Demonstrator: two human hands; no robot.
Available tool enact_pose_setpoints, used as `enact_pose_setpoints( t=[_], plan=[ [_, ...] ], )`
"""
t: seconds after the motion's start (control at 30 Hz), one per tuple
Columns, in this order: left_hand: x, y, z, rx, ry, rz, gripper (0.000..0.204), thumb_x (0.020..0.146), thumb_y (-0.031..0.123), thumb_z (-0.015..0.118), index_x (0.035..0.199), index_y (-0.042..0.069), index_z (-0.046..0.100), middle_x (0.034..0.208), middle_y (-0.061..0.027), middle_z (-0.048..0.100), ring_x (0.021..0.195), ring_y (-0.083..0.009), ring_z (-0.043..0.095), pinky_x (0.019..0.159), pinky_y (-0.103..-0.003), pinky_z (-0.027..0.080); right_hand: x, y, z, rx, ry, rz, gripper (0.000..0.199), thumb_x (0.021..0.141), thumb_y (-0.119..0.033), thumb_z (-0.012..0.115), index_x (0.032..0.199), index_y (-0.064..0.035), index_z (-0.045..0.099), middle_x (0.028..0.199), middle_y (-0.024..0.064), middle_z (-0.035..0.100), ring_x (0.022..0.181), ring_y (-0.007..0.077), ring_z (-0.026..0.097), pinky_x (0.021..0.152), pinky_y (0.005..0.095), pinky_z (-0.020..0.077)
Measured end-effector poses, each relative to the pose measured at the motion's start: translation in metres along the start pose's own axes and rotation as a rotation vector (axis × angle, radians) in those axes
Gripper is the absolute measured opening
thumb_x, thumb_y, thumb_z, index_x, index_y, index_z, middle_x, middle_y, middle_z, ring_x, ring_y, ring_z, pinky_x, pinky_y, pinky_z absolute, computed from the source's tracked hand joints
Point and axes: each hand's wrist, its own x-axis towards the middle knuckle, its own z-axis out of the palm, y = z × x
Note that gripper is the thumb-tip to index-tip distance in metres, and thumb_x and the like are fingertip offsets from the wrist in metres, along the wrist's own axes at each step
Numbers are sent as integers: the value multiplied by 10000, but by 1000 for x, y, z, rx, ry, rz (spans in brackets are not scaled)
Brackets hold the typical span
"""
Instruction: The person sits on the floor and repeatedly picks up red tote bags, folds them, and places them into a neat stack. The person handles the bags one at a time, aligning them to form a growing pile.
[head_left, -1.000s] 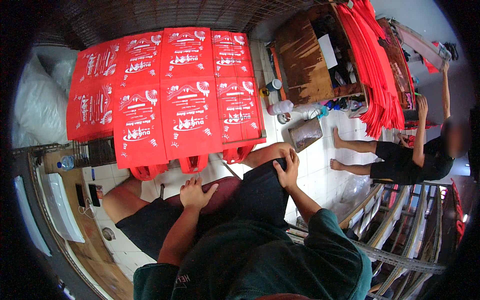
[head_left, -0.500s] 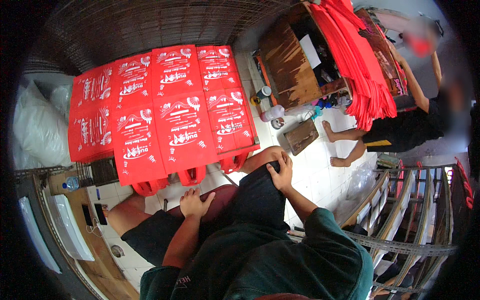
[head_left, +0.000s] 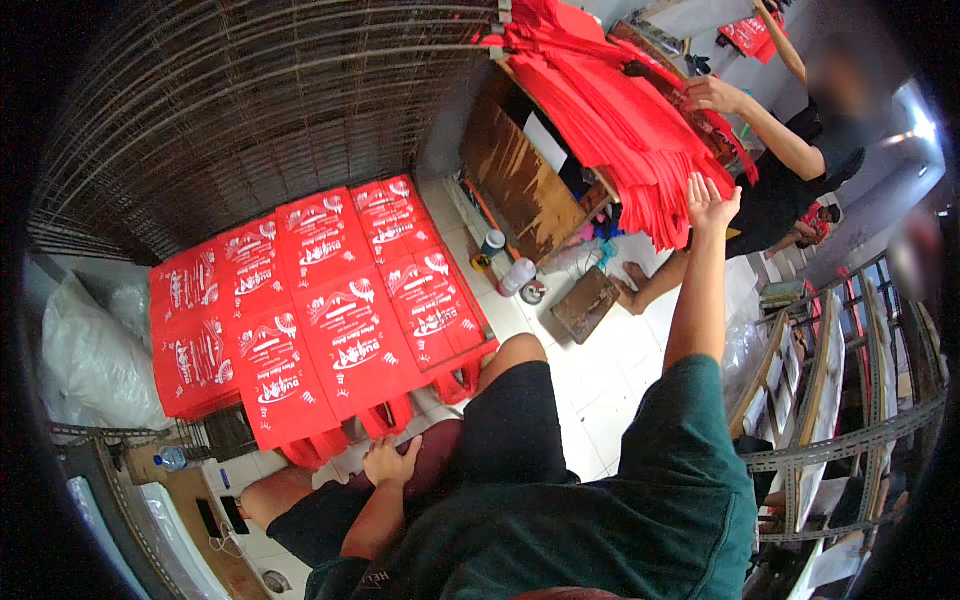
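My right hand (head_left: 713,205) is stretched out far to the right, palm up, with its fingers extended and nothing in it. It is beside a tall stack of red fabric bags (head_left: 620,130) on a wooden cabinet; whether it touches them I cannot tell. My left hand (head_left: 390,463) lies open on a maroon rounded surface (head_left: 440,448) between my legs, its thumb apart. In front of me, red printed bags (head_left: 365,335) with white designs are laid out in rows, several with handles hanging over the near edge.
A co-worker's hand (head_left: 715,95) is over the red stack. A worn wooden cabinet (head_left: 520,170) holds the stack. By it stand a bottle (head_left: 517,277) and a wooden block (head_left: 585,305). Metal racks (head_left: 850,455) stand at right; white plastic sacks (head_left: 100,355) at far left.
My right hand has left my knee and reached out to the right, turning palm up. My left hand stays in place. The view has shifted, and the co-worker has moved closer over the stack.
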Motion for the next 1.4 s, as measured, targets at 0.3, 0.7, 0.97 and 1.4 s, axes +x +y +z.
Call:
enact_pose_setpoints(
  t=[0.3, 0.7, 0.97, 1.4],
  plan=[
    [-4, 0, -1, -18, 18, -25, 554, 701, 612, 566, 811, 77, 661, 855, -154, 635, 841, -309, 613, 709, -427, 478, 107, 23, 5, -20, 92, 193, 260, 898, -146, 412, 1105, -40, 528, 1134, 139, 572, 1036, 319, 549, 907, 500, 446],
    [94, 118, -101, -1100, -109, 301, 495, 820, 422, 614, 1106, 20, 574, 1035, -132, 615, 962, -206, 579, 813, -357, 458, -170, 87, 58, 128, -204, -169, 368, 945, -299, 410, 1172, -12, 454, 1162, 124, 535, 1077, 252, 511, 950, 430, 418],
    [56, 256, -268, -1356, -553, 375, 440, 838, 408, 589, 1119, 71, 558, 991, -20, 611, 824, -85, 561, 650, -237, 451, -339, 151, 48, 18, -167, -75, 518, 962, -412, 311, 1279, -5, 361, 1265, 129, 462, 1155, 226, 455, 992, 368, 343],
    [0, 113, -283, -1625, -407, 143, 462, 820, 17, 524, 1270, 32, 420, 1087, -59, 569, 889, -112, 590, 642, -224, 535, -400, 194, -102, 208, -466, 1156, 674, 802, -644, 400, 1218, -119, 478, 1142, 77, 564, 1063, 248, 536, 820, 410, 469]
  ],
)
